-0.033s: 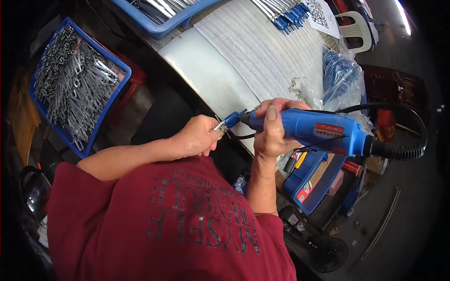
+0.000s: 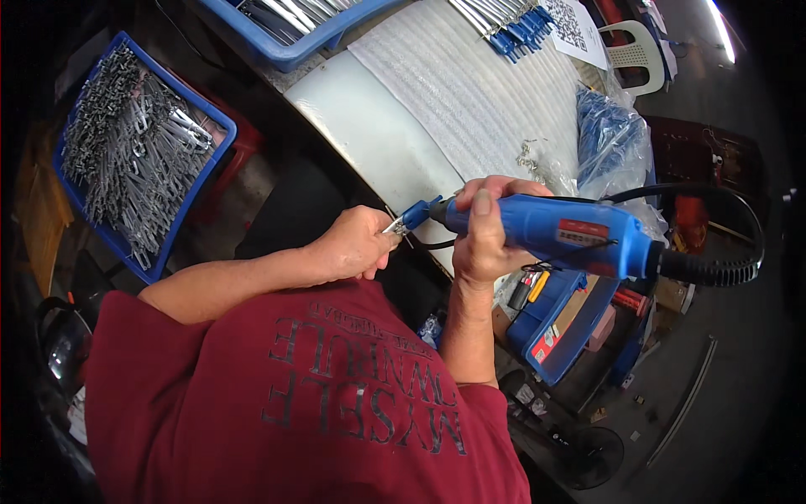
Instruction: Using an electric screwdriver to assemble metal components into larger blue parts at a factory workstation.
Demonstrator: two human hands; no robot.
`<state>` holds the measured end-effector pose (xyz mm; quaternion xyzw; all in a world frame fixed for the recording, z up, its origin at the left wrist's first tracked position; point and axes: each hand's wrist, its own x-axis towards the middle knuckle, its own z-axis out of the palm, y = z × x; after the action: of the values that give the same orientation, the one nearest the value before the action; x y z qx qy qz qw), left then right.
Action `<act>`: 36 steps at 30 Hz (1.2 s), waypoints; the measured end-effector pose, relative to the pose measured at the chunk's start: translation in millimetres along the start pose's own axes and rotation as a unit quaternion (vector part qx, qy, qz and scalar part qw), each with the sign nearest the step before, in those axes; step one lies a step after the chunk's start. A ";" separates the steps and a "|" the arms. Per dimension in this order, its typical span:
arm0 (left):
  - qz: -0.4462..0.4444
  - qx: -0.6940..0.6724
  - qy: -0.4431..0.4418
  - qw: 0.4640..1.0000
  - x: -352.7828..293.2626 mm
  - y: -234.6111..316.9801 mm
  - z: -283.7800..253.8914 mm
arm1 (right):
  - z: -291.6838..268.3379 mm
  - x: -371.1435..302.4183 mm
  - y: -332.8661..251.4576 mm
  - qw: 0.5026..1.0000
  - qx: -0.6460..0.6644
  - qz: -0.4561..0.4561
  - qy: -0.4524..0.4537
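My left hand (image 2: 348, 244) is closed around a slim metal piece with a blue plastic end (image 2: 413, 216), held out at the table's near edge. The blue end points up and to the right. Wrapped round the front of a blue electric screwdriver (image 2: 588, 235) is my right hand (image 2: 485, 231), its thumb on top of the body. The tool lies almost level, with its dark nose right at the blue end. Whether the bit sits in a screw is too small to tell. A black cable loops from the tool's rear.
Left stands a blue bin (image 2: 232, 126) heaped with metal pieces. A blue tray (image 2: 290, 57) tops the table, beside a foam sheet (image 2: 470, 101) bearing blue-ended strips (image 2: 516, 38), small metal parts (image 2: 531, 155) and a plastic bag (image 2: 613, 139). A blue toolbox (image 2: 537, 361) is at right.
The rear of the electric screwdriver has shifted very slightly to the left. Both hands keep their grips.
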<state>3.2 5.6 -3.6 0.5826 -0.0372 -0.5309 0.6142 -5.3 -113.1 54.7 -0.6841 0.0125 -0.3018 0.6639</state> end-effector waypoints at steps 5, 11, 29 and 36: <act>-0.006 0.006 0.000 1.000 -0.5 4.4 -0.1 | 0.0 2.3 -6.1 0.997 0.000 0.062 0.047; 0.004 0.064 0.017 0.998 -1.8 5.5 -3.4 | -12.8 -5.2 -11.0 0.990 0.092 -0.001 0.110; 0.319 -0.051 0.084 0.943 -52.9 96.7 -73.8 | -34.8 -18.1 -17.1 0.975 0.158 -0.029 0.150; 0.455 0.025 0.273 0.847 -50.6 134.8 -127.8 | -33.1 -19.6 -14.4 0.973 0.169 -0.019 0.156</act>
<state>148.2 94.5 86.5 0.6372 -0.1425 -0.0097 0.7574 -41.1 -133.0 58.0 -0.5069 0.0520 -0.4147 0.7539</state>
